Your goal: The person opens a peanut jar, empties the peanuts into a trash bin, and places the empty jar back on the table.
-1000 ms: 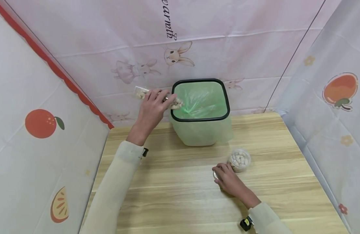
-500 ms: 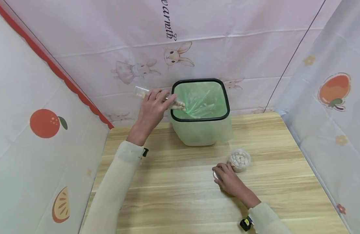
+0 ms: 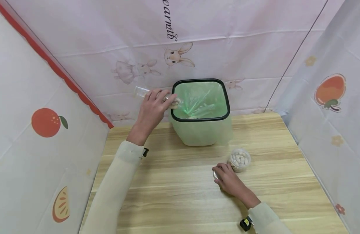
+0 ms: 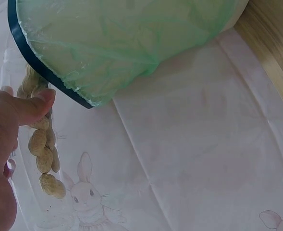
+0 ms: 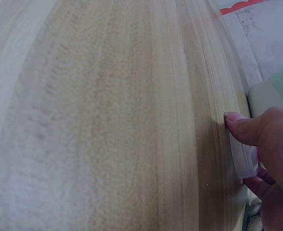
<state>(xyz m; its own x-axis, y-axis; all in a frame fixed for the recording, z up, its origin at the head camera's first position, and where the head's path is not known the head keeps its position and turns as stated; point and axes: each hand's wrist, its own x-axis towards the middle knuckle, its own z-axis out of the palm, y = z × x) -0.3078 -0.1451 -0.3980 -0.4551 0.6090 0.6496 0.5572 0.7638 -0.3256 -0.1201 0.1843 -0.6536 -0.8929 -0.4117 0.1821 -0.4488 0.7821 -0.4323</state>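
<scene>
My left hand [image 3: 152,109] grips a clear plastic jar [image 3: 141,91], tipped with its mouth over the left rim of a green-lined bin [image 3: 201,120]. Peanuts in shells [image 4: 44,156] lie along the jar's lower side in the left wrist view, with the thumb across its wall. On the table, my right hand [image 3: 228,180] holds a round clear lid [image 5: 242,156] between thumb and fingers. Right beside that hand stands a second clear jar [image 3: 239,160], upright, uncapped and full of pale nuts.
The bin has a black rim and a thin green bag, and stands at the back of the wooden table [image 3: 174,195] against a pink rabbit-print cloth [image 3: 250,58]. Printed cloth walls rise on the left and right.
Peanuts have slid toward the mouth of the tipped jar and fewer show in it, its base end now bare. Both hands keep their places.
</scene>
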